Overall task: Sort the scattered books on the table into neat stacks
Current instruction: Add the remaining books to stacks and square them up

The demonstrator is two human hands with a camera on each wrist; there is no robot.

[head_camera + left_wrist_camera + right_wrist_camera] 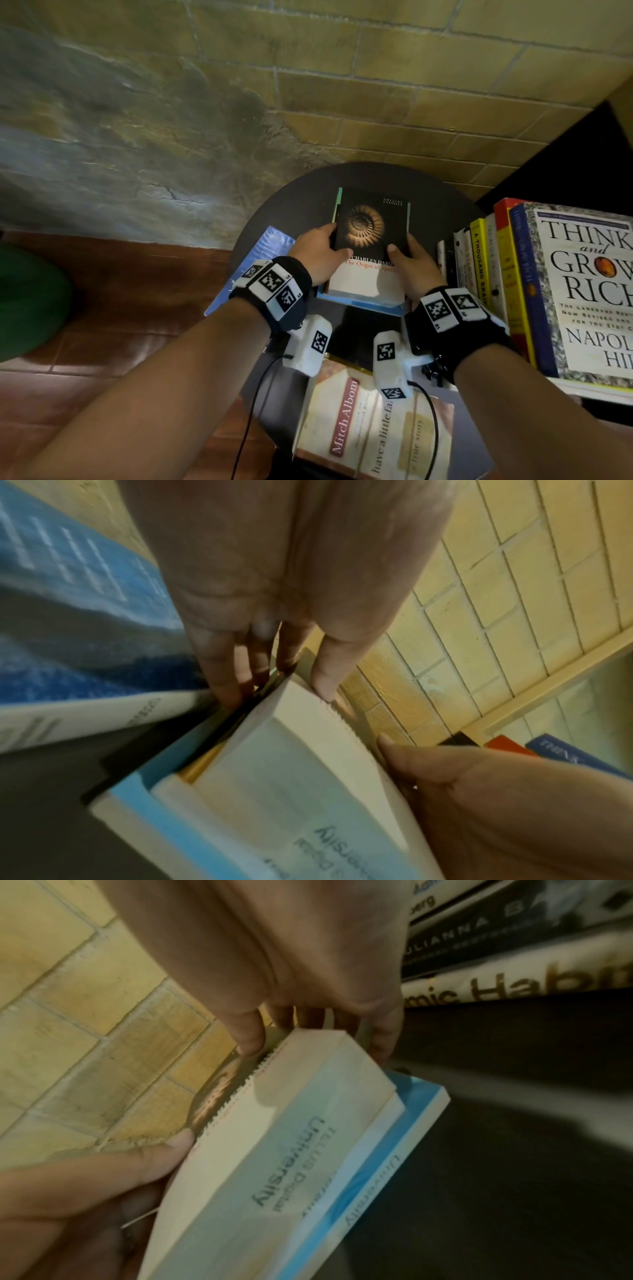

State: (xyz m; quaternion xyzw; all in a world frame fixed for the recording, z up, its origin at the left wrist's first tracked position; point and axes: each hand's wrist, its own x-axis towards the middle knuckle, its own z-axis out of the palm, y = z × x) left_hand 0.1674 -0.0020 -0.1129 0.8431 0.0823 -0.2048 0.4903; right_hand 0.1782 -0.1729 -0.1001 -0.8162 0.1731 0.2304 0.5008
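A dark paperback with a fossil shell on its cover, "The Origin of Species" (371,236), lies on top of a small stack on the round dark table (294,202). My left hand (320,251) grips its left edge, thumb on the cover. My right hand (409,262) grips its right edge the same way. The stack under it includes a blue-edged book (363,303). The wrist views show the top book's page block (301,750) (274,1137) held between thumbs and fingers of both hands (274,674) (308,1042). A blue book (253,260) lies to the left, partly under my left wrist.
A Mitch Albom book (373,425) lies on the near part of the table. At the right stands a row of upright books (479,260), with a large "Think and Grow Rich" (582,291) nearest. A brick wall (376,85) is behind the table.
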